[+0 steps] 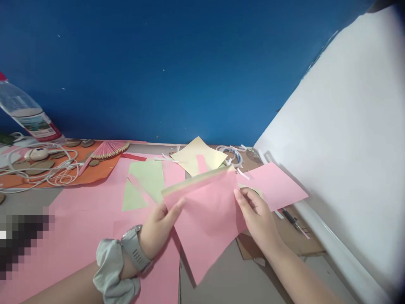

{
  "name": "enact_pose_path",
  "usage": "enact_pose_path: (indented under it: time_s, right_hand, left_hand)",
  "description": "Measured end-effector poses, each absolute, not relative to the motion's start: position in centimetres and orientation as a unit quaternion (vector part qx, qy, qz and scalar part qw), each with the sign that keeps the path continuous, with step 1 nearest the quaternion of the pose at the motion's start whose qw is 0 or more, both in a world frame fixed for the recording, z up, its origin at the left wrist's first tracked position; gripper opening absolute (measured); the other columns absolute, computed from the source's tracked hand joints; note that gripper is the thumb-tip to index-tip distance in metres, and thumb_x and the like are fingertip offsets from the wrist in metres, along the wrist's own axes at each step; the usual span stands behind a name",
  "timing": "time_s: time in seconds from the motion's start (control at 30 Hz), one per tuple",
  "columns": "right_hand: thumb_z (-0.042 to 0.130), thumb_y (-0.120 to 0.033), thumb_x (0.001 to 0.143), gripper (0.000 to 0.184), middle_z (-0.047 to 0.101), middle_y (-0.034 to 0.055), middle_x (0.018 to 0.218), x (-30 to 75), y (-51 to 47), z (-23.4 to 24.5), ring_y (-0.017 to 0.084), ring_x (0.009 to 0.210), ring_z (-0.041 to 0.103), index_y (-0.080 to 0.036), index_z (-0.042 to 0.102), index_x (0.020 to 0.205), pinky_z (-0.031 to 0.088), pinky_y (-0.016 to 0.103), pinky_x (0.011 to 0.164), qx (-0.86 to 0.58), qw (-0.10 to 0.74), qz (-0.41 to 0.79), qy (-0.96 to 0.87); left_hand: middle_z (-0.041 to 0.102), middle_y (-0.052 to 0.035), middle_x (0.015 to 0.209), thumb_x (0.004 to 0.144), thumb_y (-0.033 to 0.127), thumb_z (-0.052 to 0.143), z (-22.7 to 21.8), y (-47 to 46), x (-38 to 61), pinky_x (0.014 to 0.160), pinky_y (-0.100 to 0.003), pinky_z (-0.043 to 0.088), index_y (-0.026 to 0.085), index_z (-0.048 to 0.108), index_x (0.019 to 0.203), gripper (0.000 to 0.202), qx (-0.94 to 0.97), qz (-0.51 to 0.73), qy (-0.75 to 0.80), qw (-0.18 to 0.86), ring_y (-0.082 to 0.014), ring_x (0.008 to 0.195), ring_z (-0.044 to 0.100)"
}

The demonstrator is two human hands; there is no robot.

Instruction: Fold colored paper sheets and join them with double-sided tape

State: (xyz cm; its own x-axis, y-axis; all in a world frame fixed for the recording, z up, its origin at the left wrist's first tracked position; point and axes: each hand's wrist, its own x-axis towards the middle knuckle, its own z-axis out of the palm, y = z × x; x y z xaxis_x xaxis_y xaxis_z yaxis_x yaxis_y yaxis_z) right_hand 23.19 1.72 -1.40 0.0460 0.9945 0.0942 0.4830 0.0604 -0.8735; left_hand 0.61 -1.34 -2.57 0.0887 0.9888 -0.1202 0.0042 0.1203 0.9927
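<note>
Between both hands I hold up a pink sheet of paper (209, 223) with a pale yellow strip along its top edge. My left hand (161, 228) pinches its left side, thumb on the front and the other fingers mostly hidden behind. On the right side, my right hand (255, 215) grips the edge between thumb and fingers. Behind the sheet lies a yellow square of paper (186, 154) with a small pink strip (201, 164) on it. A light green sheet (142, 181), crossed by a thin pink strip (141, 190), is left of my left hand.
A large pink sheet (85, 228) covers the table's left part. Farther left are a folded pink paper fan (107, 150), tangled white cables (66, 169) and a plastic bottle (38, 118). At right lie another pink sheet (275, 183), a tape roll (236, 156), a pen (291, 218) and cardboard (311, 242).
</note>
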Motion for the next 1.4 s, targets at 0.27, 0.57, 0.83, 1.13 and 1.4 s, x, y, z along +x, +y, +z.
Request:
enact_pose_path:
  time_s: [0.27, 0.57, 0.83, 1.13, 1.4]
  right_hand:
    - [0.053, -0.052, 0.082, 0.032, 0.063, 0.0023, 0.086, 23.1, 0.4, -0.9, 0.021, 0.084, 0.057, -0.021, 0.063, 0.084, 0.045, 0.031, 0.075, -0.509, 0.269, 0.593, -0.563]
    - [0.05, -0.055, 0.083, 0.041, 0.065, 0.0042, 0.11, 23.0, 0.7, -2.0, 0.023, 0.106, 0.056, -0.026, 0.063, 0.108, 0.042, 0.034, 0.091, -0.527, 0.385, 0.605, -0.456]
    - [0.046, -0.049, 0.087, 0.034, 0.06, -0.0018, 0.075, 22.8, 0.8, -1.8, 0.017, 0.076, 0.053, -0.021, 0.058, 0.074, 0.04, 0.027, 0.07, -0.568, 0.379, 0.481, -0.549]
    - [0.045, -0.048, 0.088, 0.034, 0.053, -0.0015, 0.068, 22.9, 1.4, -2.1, 0.018, 0.072, 0.05, -0.021, 0.048, 0.066, 0.037, 0.027, 0.064, -0.59, 0.414, 0.394, -0.57]
    - [0.046, -0.049, 0.087, 0.032, 0.058, -0.0022, 0.072, 22.9, 1.3, -2.1, 0.017, 0.073, 0.053, -0.022, 0.053, 0.07, 0.041, 0.027, 0.068, -0.546, 0.432, 0.493, -0.522]
  left_hand:
    - [0.048, 0.0027, 0.055, 0.077, 0.059, 0.049, -3.0, -0.6, -0.2, 0.052, -0.025, 0.04, 0.02, 0.052, 0.061, 0.043, 0.39, 0.468, 0.612, 0.505, -0.0141, 0.055, 0.048]
    - [0.021, 0.0062, 0.058, 0.079, 0.063, 0.044, -3.8, -1.0, 0.4, 0.051, -0.025, 0.027, 0.022, 0.024, 0.058, 0.051, 0.441, 0.435, 0.622, 0.479, -0.0103, 0.054, 0.026]
    - [0.024, 0.0053, 0.06, 0.083, 0.057, 0.042, -3.5, -1.1, 0.4, 0.054, -0.025, 0.028, 0.021, 0.029, 0.06, 0.045, 0.474, 0.418, 0.607, 0.482, -0.0115, 0.058, 0.027]
    - [0.03, 0.0053, 0.057, 0.084, 0.053, 0.042, -3.2, -1.2, 0.6, 0.056, -0.026, 0.032, 0.021, 0.037, 0.059, 0.041, 0.528, 0.392, 0.597, 0.459, -0.0129, 0.057, 0.034]
    - [0.021, 0.0055, 0.061, 0.083, 0.059, 0.038, -3.1, -1.2, 0.6, 0.056, -0.027, 0.029, 0.022, 0.028, 0.06, 0.045, 0.517, 0.382, 0.614, 0.458, -0.0122, 0.057, 0.027]
